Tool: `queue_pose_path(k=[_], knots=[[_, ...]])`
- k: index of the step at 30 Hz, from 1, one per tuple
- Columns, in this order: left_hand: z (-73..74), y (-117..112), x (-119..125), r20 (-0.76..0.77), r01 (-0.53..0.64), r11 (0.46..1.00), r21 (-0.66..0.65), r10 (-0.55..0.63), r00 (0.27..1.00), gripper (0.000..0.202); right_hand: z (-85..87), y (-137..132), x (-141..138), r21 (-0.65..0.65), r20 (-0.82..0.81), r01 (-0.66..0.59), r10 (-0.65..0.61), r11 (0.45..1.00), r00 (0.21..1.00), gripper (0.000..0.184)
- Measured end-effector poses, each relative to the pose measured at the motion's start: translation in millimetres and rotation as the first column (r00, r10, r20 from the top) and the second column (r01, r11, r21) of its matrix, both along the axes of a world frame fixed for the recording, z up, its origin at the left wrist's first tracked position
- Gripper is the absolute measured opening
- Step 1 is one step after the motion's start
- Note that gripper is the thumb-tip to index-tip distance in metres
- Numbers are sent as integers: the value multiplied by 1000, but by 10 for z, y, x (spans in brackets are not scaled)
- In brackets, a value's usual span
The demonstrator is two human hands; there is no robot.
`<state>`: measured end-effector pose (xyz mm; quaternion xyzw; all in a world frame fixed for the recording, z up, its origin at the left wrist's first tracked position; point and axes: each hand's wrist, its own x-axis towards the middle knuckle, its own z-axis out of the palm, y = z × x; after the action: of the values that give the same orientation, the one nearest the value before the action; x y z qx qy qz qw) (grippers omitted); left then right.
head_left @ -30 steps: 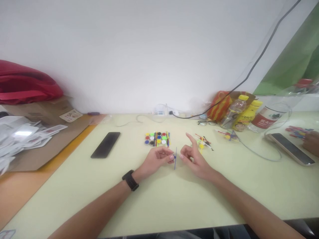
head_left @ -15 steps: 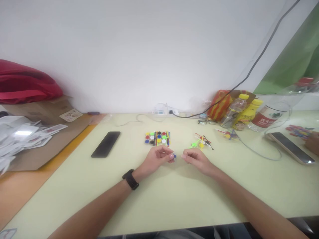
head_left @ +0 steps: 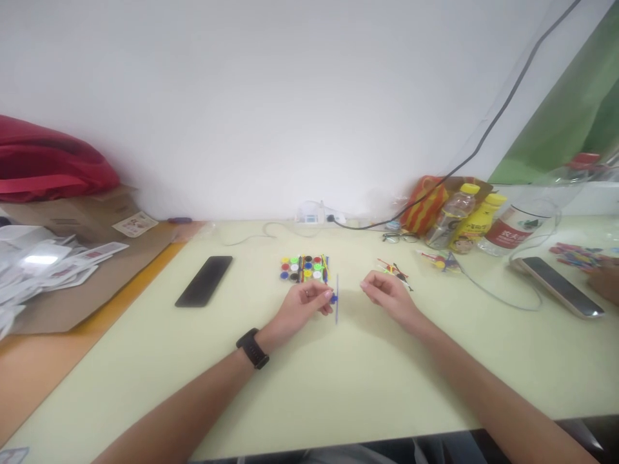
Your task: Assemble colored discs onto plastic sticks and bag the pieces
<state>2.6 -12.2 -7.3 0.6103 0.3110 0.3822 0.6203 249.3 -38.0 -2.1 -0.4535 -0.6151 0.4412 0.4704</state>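
Observation:
My left hand pinches a small blue piece with a thin blue stick standing upright from it, just above the pale green table. A black watch is on that wrist. My right hand hovers a little to the right with its fingers curled in; I cannot make out anything in them. Behind my left hand lies a block of coloured round caps and sticks. A small pile of coloured sticks and caps lies just behind my right hand.
A black phone lies at the left. Bottles, glasses and cables stand at the back right, with another phone near another person's hand at the right edge. Papers and a red bag are at the far left.
My hands had come together at the blue piece; now my right hand has drawn back to the right with its fingers curled. The blue stick stands upright in my left hand again.

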Motion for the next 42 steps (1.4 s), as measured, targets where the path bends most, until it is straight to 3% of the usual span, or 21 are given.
queue_pose_path(k=[7, 11, 17, 42], knots=[[-29, 27, -15, 72, -18, 989, -147, 29, 997, 32, 14, 20, 52, -24, -9, 31, -31, 999, 999, 41], [18, 34, -34, 190, 40, 957, -288, 17, 982, 27, 7, 1, 2, -16, 38, -5, 5, 1000, 999, 42], [46, 65, -75, 294, 111, 923, -370, 3, 956, 25, 26, -3, -18, -33, 104, -30, 33, 999, 994, 44], [119, 73, -84, 349, 120, 893, -433, 44, 936, 24, 5, 19, 3, -8, 128, -16, 16, 1000, 992, 44]])
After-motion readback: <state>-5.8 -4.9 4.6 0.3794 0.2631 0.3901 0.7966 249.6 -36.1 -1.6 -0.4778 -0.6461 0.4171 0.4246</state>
